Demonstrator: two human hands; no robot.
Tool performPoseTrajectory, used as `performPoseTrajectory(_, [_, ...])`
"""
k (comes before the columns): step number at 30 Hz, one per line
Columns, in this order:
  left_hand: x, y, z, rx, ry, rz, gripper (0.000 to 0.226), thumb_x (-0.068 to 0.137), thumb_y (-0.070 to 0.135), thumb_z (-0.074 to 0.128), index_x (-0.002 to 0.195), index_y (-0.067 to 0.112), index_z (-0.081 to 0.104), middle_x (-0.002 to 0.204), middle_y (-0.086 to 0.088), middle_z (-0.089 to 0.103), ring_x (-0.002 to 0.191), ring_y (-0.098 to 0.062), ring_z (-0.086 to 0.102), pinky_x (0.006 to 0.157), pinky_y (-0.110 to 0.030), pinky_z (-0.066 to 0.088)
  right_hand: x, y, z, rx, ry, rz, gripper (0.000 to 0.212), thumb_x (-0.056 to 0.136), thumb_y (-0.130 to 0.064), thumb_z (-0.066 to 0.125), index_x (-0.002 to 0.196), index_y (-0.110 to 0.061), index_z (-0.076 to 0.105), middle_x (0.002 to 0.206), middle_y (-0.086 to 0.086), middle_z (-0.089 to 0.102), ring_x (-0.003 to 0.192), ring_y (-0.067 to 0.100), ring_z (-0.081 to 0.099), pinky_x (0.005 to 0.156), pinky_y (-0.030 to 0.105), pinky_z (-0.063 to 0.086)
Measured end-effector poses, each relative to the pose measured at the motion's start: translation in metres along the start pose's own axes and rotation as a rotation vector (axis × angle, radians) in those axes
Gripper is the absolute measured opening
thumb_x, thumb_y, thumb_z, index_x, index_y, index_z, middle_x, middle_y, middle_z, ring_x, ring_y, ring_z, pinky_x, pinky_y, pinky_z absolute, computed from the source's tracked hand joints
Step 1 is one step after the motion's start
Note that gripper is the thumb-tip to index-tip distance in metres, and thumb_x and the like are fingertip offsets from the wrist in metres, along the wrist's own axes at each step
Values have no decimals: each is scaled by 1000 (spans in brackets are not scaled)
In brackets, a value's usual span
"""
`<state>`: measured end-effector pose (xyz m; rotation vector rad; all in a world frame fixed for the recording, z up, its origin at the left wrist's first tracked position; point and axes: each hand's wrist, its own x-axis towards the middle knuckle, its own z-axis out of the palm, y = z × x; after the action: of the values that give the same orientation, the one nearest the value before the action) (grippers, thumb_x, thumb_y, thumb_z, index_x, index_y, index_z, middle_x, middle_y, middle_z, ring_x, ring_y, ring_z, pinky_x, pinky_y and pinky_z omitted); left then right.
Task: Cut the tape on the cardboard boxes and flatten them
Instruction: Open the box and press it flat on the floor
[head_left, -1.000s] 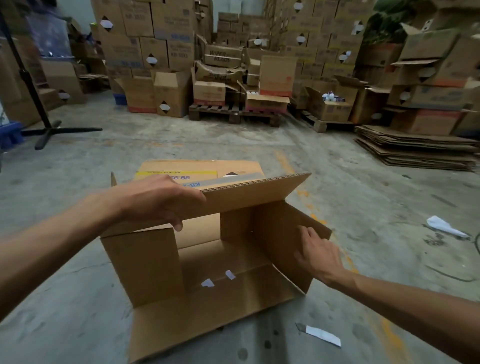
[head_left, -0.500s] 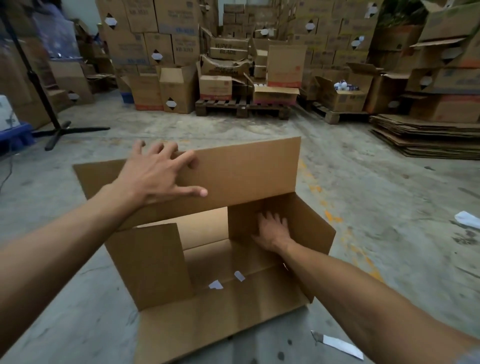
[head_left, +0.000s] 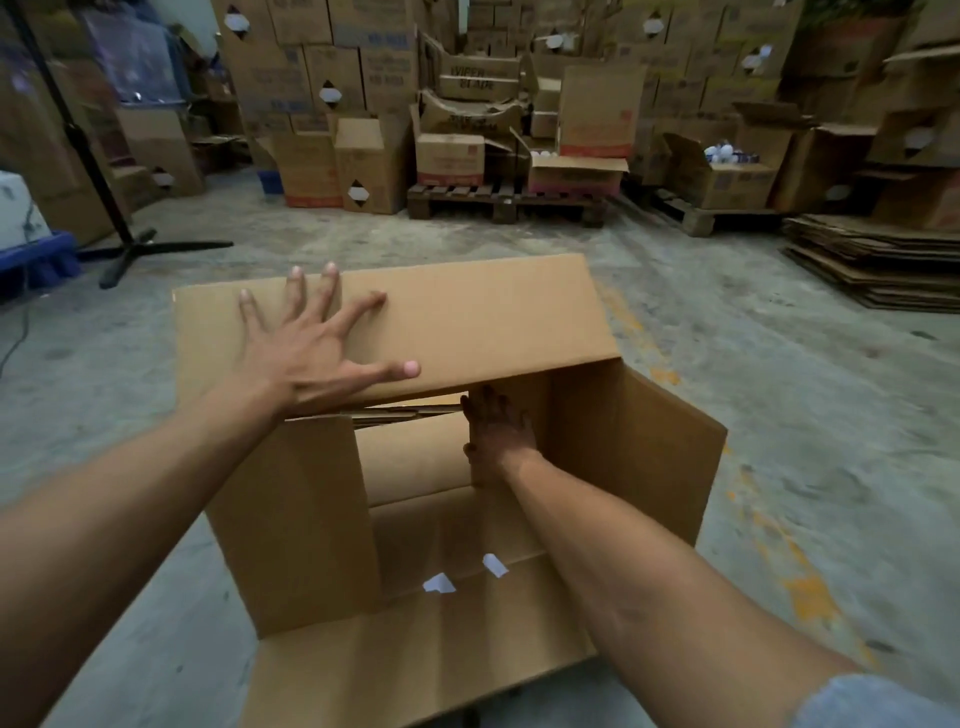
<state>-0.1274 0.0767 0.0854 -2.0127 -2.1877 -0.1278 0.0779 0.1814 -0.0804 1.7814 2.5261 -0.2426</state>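
An open brown cardboard box (head_left: 634, 457) lies on its side on the concrete floor in front of me, its mouth facing me and its flaps spread. My left hand (head_left: 311, 348) presses flat, fingers splayed, on the box's upper flap (head_left: 493, 312). My right hand (head_left: 496, 431) reaches deep inside the box with straight fingers against the back panel, where a gap shows at the top. Two white tape scraps (head_left: 462, 574) cling to the inner bottom fold.
Stacks of cardboard boxes (head_left: 337, 67) and wooden pallets (head_left: 504, 200) line the far wall. A pile of flattened cardboard (head_left: 872, 260) sits at the right. A black stand with spread legs (head_left: 135, 249) and a blue pallet (head_left: 36, 260) are at the left.
My left hand pushed the upper flap up and away and now lies flat on it. My right hand moved from the right side flap into the box and pushes the back panel.
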Motion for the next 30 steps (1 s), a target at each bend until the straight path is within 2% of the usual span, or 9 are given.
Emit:
performPoseTrajectory(3, [1,-3,20,-34,-81,23,126,40,108,9,151,51,-7,164,-4,-18,150,-31,-17,110,-74,-2,13,-2,11,-244,156,-51,74,93,-21,49,157,-22,10,163,7,-3,148,38,-3,117,57,5])
performPoseTrajectory(6, [0,-9,29,9,-138,64,138,32,110,18,150,49,-18,162,-8,-24,148,-33,-22,109,-75,-5,27,4,14,-341,213,-144,70,95,-18,49,156,-15,15,163,1,6,150,33,-2,120,47,1])
performPoseTrajectory(11, [11,-7,17,140,44,183,149,37,109,27,149,30,-32,153,-7,-42,141,-31,-38,105,-77,-11,49,16,13,-427,242,-295,49,106,-21,29,155,-19,21,164,-5,8,151,21,1,120,37,3])
performPoseTrajectory(16, [14,11,24,157,219,128,139,61,78,69,148,36,-31,155,-14,-38,143,-38,-33,102,-81,-8,48,20,11,-522,353,-325,42,95,-22,52,137,-22,53,158,-4,31,149,20,16,119,38,16])
performPoseTrajectory(18, [19,15,20,169,281,177,129,66,74,68,148,44,-27,157,-10,-36,143,-40,-31,101,-81,-11,48,18,5,-592,327,-319,37,81,-31,70,118,-29,69,148,-7,48,144,21,33,117,40,23])
performPoseTrajectory(19, [22,14,18,177,306,202,122,71,73,65,148,46,-25,158,-8,-34,144,-41,-29,101,-81,-10,50,18,5,-626,326,-340,36,79,-33,72,114,-31,71,146,-7,51,143,22,35,118,44,18])
performPoseTrajectory(22, [31,9,13,181,277,206,99,84,67,55,149,52,-18,163,0,-21,148,-38,-17,104,-81,0,54,17,-2,-684,338,-399,37,89,-33,58,125,-31,66,151,-4,45,147,28,25,119,51,-4])
performPoseTrajectory(26, [35,-1,12,99,192,163,76,94,57,47,151,55,-2,166,6,1,152,-30,2,110,-74,12,61,6,3,-750,243,-392,50,103,-24,30,153,-18,29,162,5,20,150,35,-7,118,54,-12])
performPoseTrajectory(30, [33,-3,17,102,214,170,67,97,55,40,151,54,1,165,9,9,152,-28,10,112,-69,16,61,-6,9,-801,203,-363,44,103,-23,33,145,-17,44,155,7,35,148,44,-4,119,55,-2])
